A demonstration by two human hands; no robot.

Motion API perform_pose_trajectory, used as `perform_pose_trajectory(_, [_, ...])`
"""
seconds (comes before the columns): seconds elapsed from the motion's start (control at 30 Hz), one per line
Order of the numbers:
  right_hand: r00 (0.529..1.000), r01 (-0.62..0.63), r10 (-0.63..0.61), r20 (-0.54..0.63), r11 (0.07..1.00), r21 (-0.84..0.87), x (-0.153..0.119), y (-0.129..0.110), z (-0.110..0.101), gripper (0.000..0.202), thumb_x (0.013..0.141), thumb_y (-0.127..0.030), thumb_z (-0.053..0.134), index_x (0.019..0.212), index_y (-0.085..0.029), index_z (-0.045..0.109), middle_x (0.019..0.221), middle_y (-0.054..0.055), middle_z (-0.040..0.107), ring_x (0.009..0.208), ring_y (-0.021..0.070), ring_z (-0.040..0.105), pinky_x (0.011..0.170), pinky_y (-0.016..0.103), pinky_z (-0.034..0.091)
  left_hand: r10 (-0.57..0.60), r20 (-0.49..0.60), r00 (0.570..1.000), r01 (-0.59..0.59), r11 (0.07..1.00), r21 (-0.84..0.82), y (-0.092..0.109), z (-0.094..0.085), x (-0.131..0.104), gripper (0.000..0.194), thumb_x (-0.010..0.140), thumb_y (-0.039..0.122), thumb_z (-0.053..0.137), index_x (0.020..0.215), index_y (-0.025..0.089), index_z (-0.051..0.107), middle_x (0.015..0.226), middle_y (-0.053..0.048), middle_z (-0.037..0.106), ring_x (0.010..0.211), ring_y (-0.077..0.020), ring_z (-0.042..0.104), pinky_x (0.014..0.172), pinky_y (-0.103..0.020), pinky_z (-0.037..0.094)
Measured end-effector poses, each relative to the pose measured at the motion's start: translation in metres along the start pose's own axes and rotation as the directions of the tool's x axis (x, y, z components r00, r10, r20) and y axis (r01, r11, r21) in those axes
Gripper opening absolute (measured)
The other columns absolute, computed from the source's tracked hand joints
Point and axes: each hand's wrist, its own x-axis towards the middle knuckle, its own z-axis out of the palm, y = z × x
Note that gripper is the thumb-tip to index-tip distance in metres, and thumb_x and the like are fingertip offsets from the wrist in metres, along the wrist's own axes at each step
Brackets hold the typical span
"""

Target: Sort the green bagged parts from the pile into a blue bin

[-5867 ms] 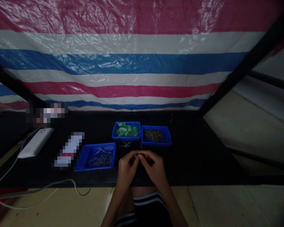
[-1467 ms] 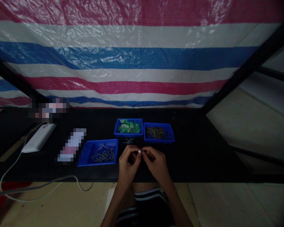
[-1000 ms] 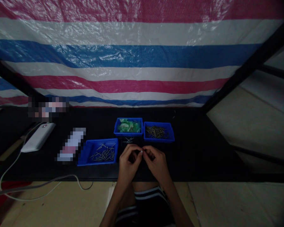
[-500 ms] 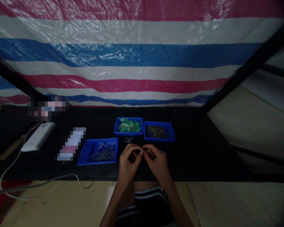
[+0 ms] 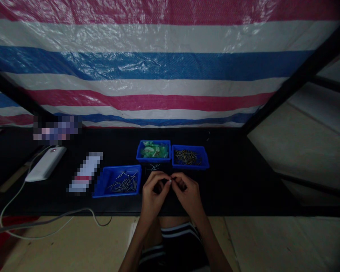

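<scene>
My left hand and my right hand meet fingertip to fingertip near the table's front edge. Both are closed in a pinch around a tiny pale item, too small to name. Just beyond them, a few loose nail-like pins lie on the black table. To the left, a blue tray contains several thin metal pins. Behind my hands are a blue tray with green and clear plastic pieces and, right of it, another blue tray with brass-coloured pins.
A white power bank-like device with a cable lies on the black table at left, beside a blurred-out flat object. Striped sheeting hangs behind, and dark frame bars slope at the sides.
</scene>
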Motion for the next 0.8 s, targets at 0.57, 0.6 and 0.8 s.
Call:
perform_pose_trajectory(0.57, [0.999, 0.029, -0.029, 0.021, 0.999, -0.014, 0.0001, 0.0027, 0.0006, 0.015, 0.093, -0.021, 0.064, 0.103, -0.022, 0.075, 0.069, -0.004, 0.064, 0.061, 0.0105, 0.057, 0.062, 0.021, 0.046, 0.019, 0.008, 1.0, -0.019, 1.0, -0.002, -0.0042, 0.0004, 0.0005, 0.005, 0.095, 0.025, 0.071, 0.097, 0.021, 0.074, 0.104, -0.004, 0.066, 0.073, -0.0104, 0.062, 0.062, -0.021, 0.049])
perform_pose_trajectory(0.6, [0.999, 0.029, -0.029, 0.021, 1.0, -0.012, 0.0, 0.003, 0.0008, 0.015, 0.093, -0.021, 0.064, 0.103, -0.022, 0.075, 0.07, -0.004, 0.064, 0.061, 0.0104, 0.058, 0.062, 0.021, 0.046, 0.02, 0.006, 1.0, -0.02, 1.0, -0.003, -0.0042, 0.0005, 0.0007, 0.005, 0.095, 0.024, 0.071, 0.097, 0.021, 0.074, 0.104, -0.004, 0.066, 0.073, -0.0103, 0.062, 0.062, -0.021, 0.049])
perform_pose_trajectory(0.8, [0.999, 0.022, -0.022, 0.028, 1.0, 0.003, -0.0007, 0.0053, 0.0014, 0.015, 0.094, -0.022, 0.064, 0.103, -0.022, 0.075, 0.072, -0.003, 0.066, 0.062, 0.0109, 0.059, 0.062, 0.021, 0.046, 0.011, 0.002, 1.0, -0.011, 1.0, -0.014, -0.0036, 0.0004, 0.0003, 0.005, 0.095, 0.025, 0.071, 0.098, 0.021, 0.074, 0.104, -0.004, 0.065, 0.074, -0.0103, 0.062, 0.062, -0.021, 0.049])
